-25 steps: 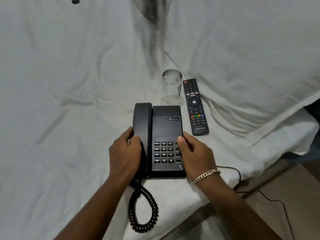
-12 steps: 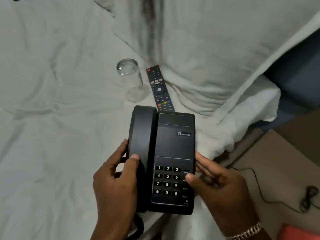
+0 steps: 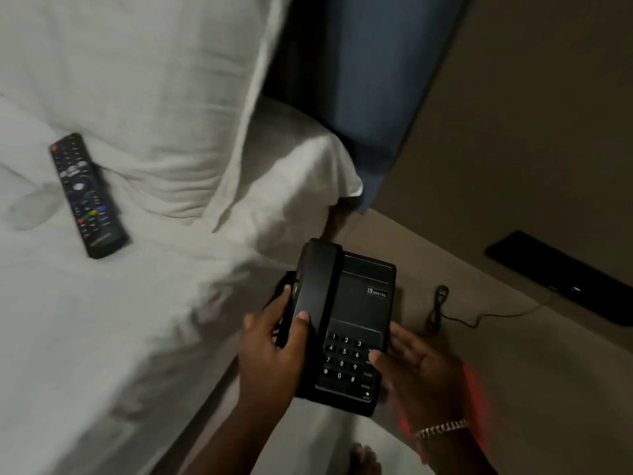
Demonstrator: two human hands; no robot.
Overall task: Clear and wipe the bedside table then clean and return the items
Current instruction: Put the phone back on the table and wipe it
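A black desk telephone (image 3: 356,303) with its handset on the cradle is held in the air between both hands, past the bed's right edge. My left hand (image 3: 270,354) grips its left side, thumb on the handset. My right hand (image 3: 418,368) holds the right side, thumb by the keypad. A black TV remote (image 3: 85,197) lies on the white bed sheet (image 3: 102,337) at the left. The beige bedside table (image 3: 513,354) lies below and to the right of the phone.
A white pillow (image 3: 164,80) leans behind the remote. The phone's thin black cord (image 3: 442,303) lies coiled on the beige surface. A flat black object (image 3: 561,275) rests at the far right. A blue headboard panel (image 3: 370,80) stands behind. A red blur (image 3: 476,389) shows near my right wrist.
Both hands lifted the telephone off the bed and carried it right, over the beige surface. The view swung right, so the remote shifted left and the glass left the frame.
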